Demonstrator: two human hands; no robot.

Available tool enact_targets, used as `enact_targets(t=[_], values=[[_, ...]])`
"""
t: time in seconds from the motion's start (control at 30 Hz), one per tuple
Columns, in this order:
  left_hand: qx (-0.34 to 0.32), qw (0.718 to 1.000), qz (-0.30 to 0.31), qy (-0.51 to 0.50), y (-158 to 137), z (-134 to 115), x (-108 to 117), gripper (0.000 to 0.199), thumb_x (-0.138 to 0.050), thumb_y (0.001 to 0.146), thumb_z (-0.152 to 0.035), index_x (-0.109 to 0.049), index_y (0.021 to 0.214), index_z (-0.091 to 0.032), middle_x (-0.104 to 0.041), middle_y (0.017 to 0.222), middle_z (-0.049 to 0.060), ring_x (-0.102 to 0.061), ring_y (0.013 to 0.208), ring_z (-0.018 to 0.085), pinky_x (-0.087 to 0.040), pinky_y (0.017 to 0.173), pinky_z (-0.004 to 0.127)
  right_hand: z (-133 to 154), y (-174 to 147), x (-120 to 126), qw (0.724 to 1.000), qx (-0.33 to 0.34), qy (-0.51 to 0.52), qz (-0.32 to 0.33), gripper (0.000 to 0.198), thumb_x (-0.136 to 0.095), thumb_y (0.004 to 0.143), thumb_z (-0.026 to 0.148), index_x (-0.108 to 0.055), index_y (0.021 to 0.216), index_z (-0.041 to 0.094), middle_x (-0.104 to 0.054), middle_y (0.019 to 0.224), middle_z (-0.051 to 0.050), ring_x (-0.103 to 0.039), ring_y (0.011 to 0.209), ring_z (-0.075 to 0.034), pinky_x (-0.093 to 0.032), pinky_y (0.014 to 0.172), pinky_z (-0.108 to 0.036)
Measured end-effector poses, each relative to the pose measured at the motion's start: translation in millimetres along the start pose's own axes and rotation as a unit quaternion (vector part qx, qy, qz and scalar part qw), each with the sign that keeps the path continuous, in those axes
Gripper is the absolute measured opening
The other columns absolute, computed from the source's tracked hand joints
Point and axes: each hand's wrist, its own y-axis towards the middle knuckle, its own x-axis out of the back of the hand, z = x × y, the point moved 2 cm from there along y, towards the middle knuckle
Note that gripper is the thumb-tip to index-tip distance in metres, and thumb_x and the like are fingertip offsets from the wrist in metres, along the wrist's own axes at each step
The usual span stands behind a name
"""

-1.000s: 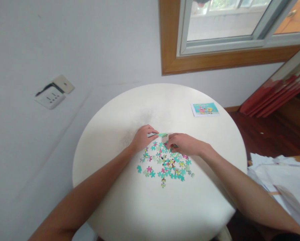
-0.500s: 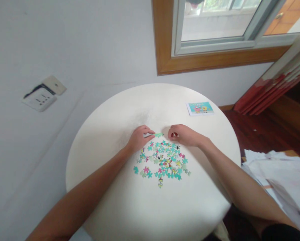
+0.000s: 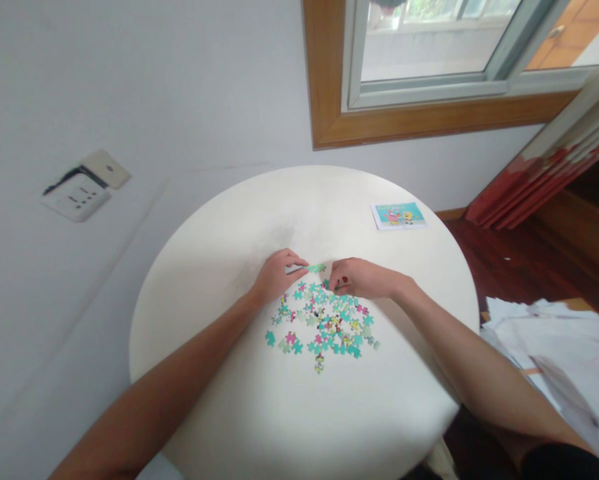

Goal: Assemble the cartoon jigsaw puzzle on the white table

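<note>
Many loose jigsaw puzzle pieces (image 3: 324, 327), mostly teal with some pink and yellow, lie spread over the middle of the round white table (image 3: 259, 413). My left hand (image 3: 278, 275) pinches the left end of a small joined strip of green puzzle pieces (image 3: 318, 268) behind the pile. Bent over the pile's back right edge is my right hand (image 3: 352, 278), its fingertips down among the pieces and drawn together. Whether a piece sits between those fingertips is hidden.
A picture card (image 3: 398, 216) with two cartoon figures lies at the table's back right. White papers (image 3: 564, 353) are stacked beside the table on the right. A wall with a socket (image 3: 77, 197) and a window (image 3: 429, 53) stand behind; a curtain (image 3: 534, 167) hangs at right.
My right hand has moved slightly toward me and left, from beside the strip down onto the pile's back edge. The left hand stays at the strip.
</note>
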Motion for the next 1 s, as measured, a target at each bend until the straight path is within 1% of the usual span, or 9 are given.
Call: enact_targets(t=[0.07,0.17,0.33,0.53,0.67,0.77,0.9,0.93,1.0], values=[[-0.002,1.000,-0.001,-0.003,0,0,0,0.012,-0.069,0.082,-0.026,-0.076,0.091,-0.022,-0.067,0.089,0.003,-0.062,0.086,0.018,-0.047,0.080,0.030,-1,-3,3,1.000,0.006,-0.011,0.007,0.018,-0.065,0.076,0.009,-0.075,0.088,0.018,-0.069,0.085,-0.003,-0.058,0.074,-0.012,-0.038,0.068,-0.025],[0.000,1.000,0.000,-0.008,0,0,0,0.011,-0.069,0.082,-0.026,-0.076,0.091,-0.022,-0.067,0.089,0.003,-0.062,0.086,0.018,-0.047,0.080,0.030,3,-10,6,0.999,-0.022,-0.031,0.024,0.016,-0.065,0.074,0.009,-0.074,0.083,0.018,-0.069,0.082,-0.003,-0.058,0.071,-0.012,-0.038,0.066,-0.024],[0.005,1.000,0.003,-0.009,0,-2,1,0.011,-0.069,0.083,-0.027,-0.076,0.091,-0.022,-0.067,0.090,0.003,-0.062,0.085,0.018,-0.047,0.080,0.030,16,-17,-1,0.992,-0.057,-0.074,0.079,0.017,-0.066,0.066,0.006,-0.072,0.076,0.019,-0.067,0.075,-0.001,-0.055,0.066,-0.012,-0.036,0.061,-0.024],[0.006,1.000,0.003,-0.004,0,-2,1,0.011,-0.069,0.082,-0.027,-0.076,0.091,-0.022,-0.067,0.090,0.004,-0.062,0.085,0.018,-0.048,0.080,0.031,22,-17,-10,0.987,-0.026,-0.148,0.057,0.021,-0.063,0.067,0.003,-0.069,0.075,0.021,-0.065,0.079,-0.003,-0.055,0.077,-0.016,-0.036,0.071,-0.029],[0.000,1.000,0.001,-0.002,0,0,0,0.011,-0.069,0.082,-0.027,-0.076,0.090,-0.022,-0.067,0.089,0.004,-0.062,0.083,0.018,-0.048,0.079,0.031,26,-16,-13,0.985,-0.023,-0.160,0.052,0.022,-0.059,0.069,0.001,-0.068,0.075,0.020,-0.066,0.081,-0.004,-0.055,0.081,-0.018,-0.036,0.072,-0.030],[-0.003,1.000,0.002,-0.001,0,2,0,0.012,-0.069,0.082,-0.028,-0.076,0.090,-0.023,-0.067,0.089,0.004,-0.062,0.085,0.018,-0.048,0.078,0.030,28,-17,-11,0.991,-0.018,-0.120,0.056,0.020,-0.058,0.067,0.001,-0.066,0.072,0.018,-0.065,0.079,-0.004,-0.055,0.075,-0.015,-0.036,0.067,-0.028],[-0.006,1.000,0.002,-0.004,0,2,0,0.012,-0.068,0.083,-0.028,-0.076,0.090,-0.023,-0.068,0.090,0.004,-0.062,0.086,0.018,-0.048,0.079,0.030,18,-14,-2,0.998,-0.031,0.019,0.057,0.015,-0.058,0.071,0.005,-0.065,0.074,0.017,-0.062,0.067,0.002,-0.051,0.060,-0.009,-0.036,0.059,-0.023],[-0.005,1.000,0.002,-0.004,0,2,0,0.012,-0.068,0.083,-0.028,-0.076,0.091,-0.023,-0.067,0.090,0.004,-0.062,0.086,0.018,-0.047,0.080,0.031,13,-12,1,0.998,-0.034,0.052,0.028,0.012,-0.059,0.073,0.007,-0.066,0.075,0.017,-0.062,0.066,0.002,-0.051,0.060,-0.009,-0.036,0.059,-0.022],[-0.005,1.000,0.005,-0.001,0,1,0,0.012,-0.069,0.083,-0.028,-0.076,0.090,-0.023,-0.067,0.089,0.004,-0.062,0.086,0.018,-0.047,0.080,0.031,1,-6,7,0.992,-0.045,0.095,-0.071,0.008,-0.059,0.076,0.013,-0.067,0.076,0.016,-0.062,0.067,0.001,-0.051,0.063,-0.010,-0.038,0.060,-0.022]])
